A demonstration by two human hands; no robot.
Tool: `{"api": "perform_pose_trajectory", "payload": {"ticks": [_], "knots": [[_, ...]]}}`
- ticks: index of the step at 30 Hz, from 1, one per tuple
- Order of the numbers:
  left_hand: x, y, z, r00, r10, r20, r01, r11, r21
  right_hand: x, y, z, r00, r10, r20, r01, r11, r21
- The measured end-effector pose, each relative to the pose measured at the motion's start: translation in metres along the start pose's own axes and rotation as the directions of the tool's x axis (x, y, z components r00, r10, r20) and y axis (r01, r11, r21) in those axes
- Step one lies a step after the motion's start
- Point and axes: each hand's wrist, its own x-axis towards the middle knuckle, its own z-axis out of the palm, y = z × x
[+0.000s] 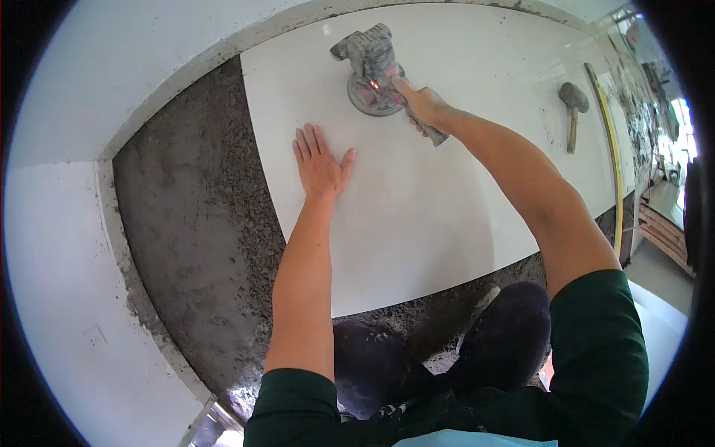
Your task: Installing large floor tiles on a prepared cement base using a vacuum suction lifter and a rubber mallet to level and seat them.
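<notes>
My right hand (421, 108) grips the handle of a grey, dust-covered power tool (367, 59) with a round base, which stands on a large white tile (417, 208) near its far edge. A small red light glows on the tool's body. My left hand (322, 164) lies flat on the tile, fingers spread, to the lower left of the tool. The tile sits on dark grey mortar (179, 223), bare along the left side.
White walls (56, 261) curve around the left and back. On the right lie a rubber mallet (574, 100) with a wooden handle and a long yellow straightedge (612, 149) on the tile; beyond are wooden boards (663, 238). My kneeling legs (499, 335) are at the lower edge.
</notes>
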Motion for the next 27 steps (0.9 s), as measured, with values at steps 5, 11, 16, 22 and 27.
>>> {"api": "perform_pose_trajectory", "payload": {"ticks": [5,11,16,22,27], "knots": [[0.009,0.013,0.006,1.0,0.007,-0.002,-0.007,1.0,0.012,0.016,0.016,-0.004,0.99,-0.122,-0.067,0.121,0.992,-0.03],[0.005,0.002,0.015,0.998,0.041,-0.042,-0.037,0.996,0.082,0.003,0.003,-0.002,0.994,-0.084,-0.067,0.077,0.992,-0.097],[0.006,0.005,0.013,0.997,0.062,-0.042,-0.059,0.996,0.069,-0.008,-0.002,-0.008,0.995,-0.079,-0.055,0.074,0.993,-0.092],[-0.01,-0.046,-0.002,1.0,0.008,-0.024,-0.003,0.98,0.199,0.009,-0.011,0.043,0.969,-0.247,0.029,0.248,0.966,-0.068],[0.005,0.078,0.054,0.998,-0.032,-0.051,0.035,0.998,0.056,0.077,0.073,-0.01,0.842,-0.495,-0.214,0.512,0.859,0.028]]}}
